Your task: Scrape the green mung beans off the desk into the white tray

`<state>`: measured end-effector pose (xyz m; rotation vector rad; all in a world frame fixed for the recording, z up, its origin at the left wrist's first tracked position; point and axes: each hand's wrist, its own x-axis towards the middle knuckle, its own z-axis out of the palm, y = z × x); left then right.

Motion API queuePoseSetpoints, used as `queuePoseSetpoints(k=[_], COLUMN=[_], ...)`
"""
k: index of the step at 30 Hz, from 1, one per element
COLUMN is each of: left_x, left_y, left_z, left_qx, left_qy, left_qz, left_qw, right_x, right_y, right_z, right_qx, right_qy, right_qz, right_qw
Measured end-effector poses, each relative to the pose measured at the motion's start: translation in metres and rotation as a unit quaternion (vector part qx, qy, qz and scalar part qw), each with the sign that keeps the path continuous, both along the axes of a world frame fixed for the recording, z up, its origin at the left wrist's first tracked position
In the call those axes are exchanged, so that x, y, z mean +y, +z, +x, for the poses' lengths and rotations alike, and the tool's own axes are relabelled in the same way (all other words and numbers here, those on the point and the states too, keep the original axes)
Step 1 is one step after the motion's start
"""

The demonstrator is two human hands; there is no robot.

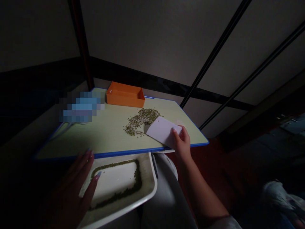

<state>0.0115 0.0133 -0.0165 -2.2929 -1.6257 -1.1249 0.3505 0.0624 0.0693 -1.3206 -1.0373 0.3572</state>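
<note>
My right hand point(182, 142) grips a white flat card point(161, 130) by its near corner, its far edge resting on the pale green table point(102, 133) beside a loose pile of small green beans point(141, 120). My left hand point(78, 178) holds the left rim of a white tray point(147, 178), thumb lying inside it. The tray sits on my lap below the table's blue front edge, with green beans point(133, 187) ringed along its inner border.
An orange open box point(125, 94) stands at the table's far edge, behind the bean pile. A blurred blue patch point(81, 106) lies at the table's far left. A dark wall with black bars rises behind. My grey trousers point(166, 197) show under the tray.
</note>
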Motion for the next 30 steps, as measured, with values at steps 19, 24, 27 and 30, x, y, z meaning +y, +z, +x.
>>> queuePoseSetpoints(k=[19, 24, 27, 30], left_x=[-0.001, -0.002, -0.002, -0.003], left_y=[0.002, 0.006, 0.006, 0.005], left_z=[0.000, 0.001, 0.001, 0.001], left_qx=[-0.001, 0.010, 0.012, 0.004], left_qy=[-0.002, -0.006, -0.004, 0.000], left_qz=[-0.018, 0.006, 0.013, 0.002], left_qw=[1.000, 1.000, 1.000, 1.000], right_x=[0.000, -0.001, -0.001, -0.002], right_y=[-0.004, -0.007, -0.006, -0.006], right_z=[-0.008, -0.013, -0.016, -0.019], right_qx=[-0.020, -0.024, -0.024, -0.027], right_qy=[0.024, 0.027, 0.030, 0.030], right_qz=[-0.013, -0.007, -0.012, -0.014], right_qw=[0.999, 0.999, 0.999, 0.999])
